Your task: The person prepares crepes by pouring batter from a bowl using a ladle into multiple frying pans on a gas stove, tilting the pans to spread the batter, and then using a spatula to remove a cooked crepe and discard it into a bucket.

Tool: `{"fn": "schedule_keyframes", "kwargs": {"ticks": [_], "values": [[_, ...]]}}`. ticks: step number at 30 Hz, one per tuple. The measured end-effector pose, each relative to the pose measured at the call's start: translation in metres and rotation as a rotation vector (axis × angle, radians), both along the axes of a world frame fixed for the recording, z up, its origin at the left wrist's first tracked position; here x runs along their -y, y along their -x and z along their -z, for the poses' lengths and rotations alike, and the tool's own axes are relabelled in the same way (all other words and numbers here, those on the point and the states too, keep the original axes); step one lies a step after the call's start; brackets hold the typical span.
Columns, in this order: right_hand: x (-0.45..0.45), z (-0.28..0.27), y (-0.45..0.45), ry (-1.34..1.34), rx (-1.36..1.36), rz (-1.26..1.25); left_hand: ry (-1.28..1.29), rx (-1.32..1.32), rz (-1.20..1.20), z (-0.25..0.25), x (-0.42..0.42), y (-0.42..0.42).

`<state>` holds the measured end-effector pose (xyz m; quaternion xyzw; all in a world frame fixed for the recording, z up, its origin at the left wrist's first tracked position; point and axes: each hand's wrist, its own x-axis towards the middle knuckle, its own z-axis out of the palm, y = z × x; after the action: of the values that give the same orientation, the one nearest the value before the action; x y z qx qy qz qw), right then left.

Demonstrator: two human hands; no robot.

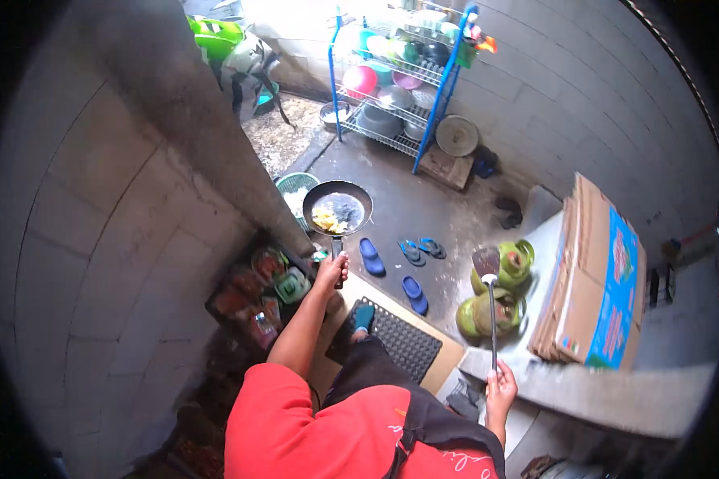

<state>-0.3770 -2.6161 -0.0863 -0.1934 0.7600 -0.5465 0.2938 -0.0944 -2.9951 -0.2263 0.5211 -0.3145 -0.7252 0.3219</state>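
Observation:
My left hand (333,270) grips the black handle of a dark frying pan (355,206), held out over the floor in front of me. Yellowish food (328,220) lies in the lower left part of the pan. Off to the right, my right hand (501,388) is closed around the thin shaft of a turner (493,317). Its broad dark blade points away from me, in front of the green gas cylinders (485,314). Partly behind the pan is a green plastic basket (296,181) with white contents.
A blue-framed dish rack (432,129) holds bowls and pots. Blue clogs (371,256) and flip-flops (420,250) lie on the floor beyond a black rubber mat (398,335). Flattened cardboard boxes (596,281) stand at right. Containers (292,285) sit against the left wall.

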Motion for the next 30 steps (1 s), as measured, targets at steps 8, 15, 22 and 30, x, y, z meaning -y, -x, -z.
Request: {"fn": "schedule_keyframes", "kwargs": {"ticks": [8,15,22,30], "values": [[0.153,-0.026,0.029,-0.178,-0.007,0.018,0.252,1.114,-0.158,0.089,0.252,-0.035],[0.217,-0.017,0.046,-0.242,-0.008,0.031,-0.185,1.350,-0.299,0.102,0.365,-0.061],[0.233,-0.014,0.039,-0.307,0.002,0.053,0.109,1.326,-0.414,0.116,0.379,-0.065],[0.226,-0.037,0.008,-0.141,0.522,0.143,0.167,0.408,-0.270,0.109,0.304,-0.038]]}}
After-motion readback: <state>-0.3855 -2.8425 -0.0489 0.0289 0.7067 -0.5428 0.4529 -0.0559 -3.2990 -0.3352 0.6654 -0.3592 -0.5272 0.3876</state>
